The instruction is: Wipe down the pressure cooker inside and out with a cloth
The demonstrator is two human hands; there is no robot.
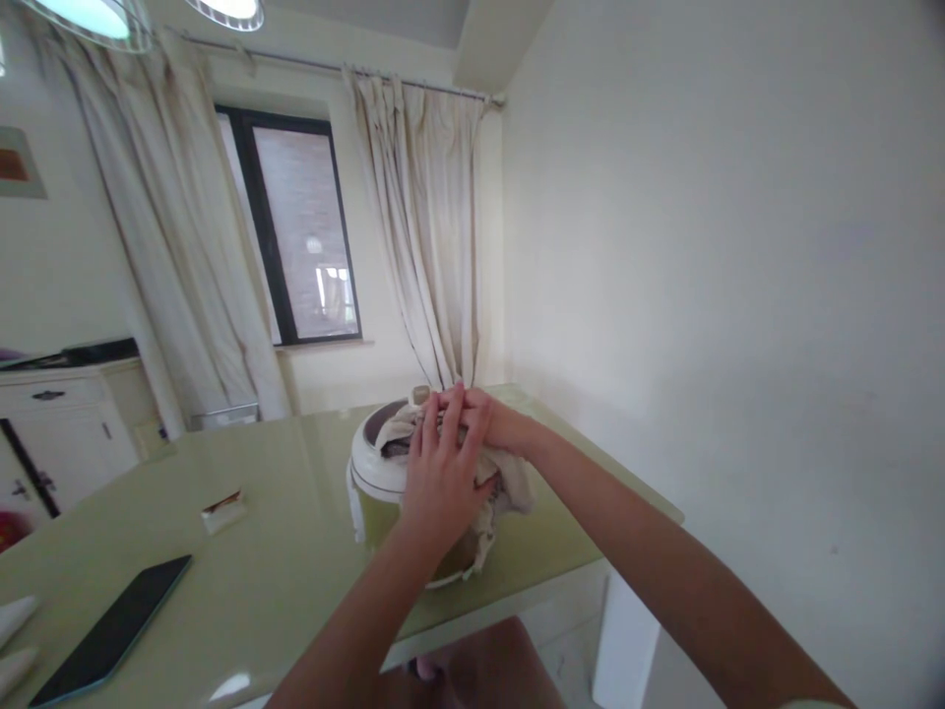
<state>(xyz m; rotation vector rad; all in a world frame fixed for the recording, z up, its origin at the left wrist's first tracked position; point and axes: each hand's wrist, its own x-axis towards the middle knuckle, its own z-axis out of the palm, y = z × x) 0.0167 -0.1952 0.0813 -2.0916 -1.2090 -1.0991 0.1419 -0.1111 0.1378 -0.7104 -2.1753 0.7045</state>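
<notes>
On the table's green top (273,551) stands a round appliance, like a rice cooker (360,475), with a white rim and a green body. Its top is open, and part of the dark grey inside shows on the left. A crumpled pale cloth (511,483) with dark print lies over its right part and hangs down its side. My left hand (447,473) has its fingers spread along the cloth, with the thumb against its folds. From the right, my right hand (493,418) closes on the same cloth, its fingers partly behind my left fingers. A small beige knob (420,394) shows beyond the fingertips.
A dark tablet (114,630) and a small white packet (223,512) lie on the left of the table. White objects (16,630) show at the left edge. A plain wall (724,295) borders the right side. A brown seat (494,665) is below the near edge.
</notes>
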